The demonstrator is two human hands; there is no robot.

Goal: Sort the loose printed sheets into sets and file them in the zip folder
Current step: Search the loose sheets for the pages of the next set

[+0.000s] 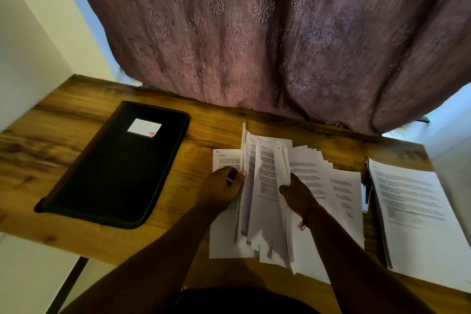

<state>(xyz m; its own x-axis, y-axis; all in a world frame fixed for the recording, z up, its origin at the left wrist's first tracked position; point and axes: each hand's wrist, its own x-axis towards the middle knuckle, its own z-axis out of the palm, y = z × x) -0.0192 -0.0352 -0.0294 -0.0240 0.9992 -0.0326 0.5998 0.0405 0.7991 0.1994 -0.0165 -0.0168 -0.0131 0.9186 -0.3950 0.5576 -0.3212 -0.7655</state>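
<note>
A fanned spread of loose printed sheets (308, 181) lies in the middle of the wooden table (76, 120). My left hand (221, 186) grips a raised bundle of sheets (244, 160) by its left edge, thumb on top. My right hand (298, 192) pinches another lifted sheet (281, 160) from the spread. A single sheet (225, 160) lies flat under my left hand. A separate squared stack of printed sheets (413, 211) rests at the right. The black zip folder (119, 168) with a white label lies closed at the left, apart from both hands.
A patterned mauve curtain (267, 33) hangs over the table's far edge. A small white object, perhaps a stapler or clip (365, 196), sits between the spread and the right stack. A wall (28, 41) borders the left side. The near table edge runs just below the folder.
</note>
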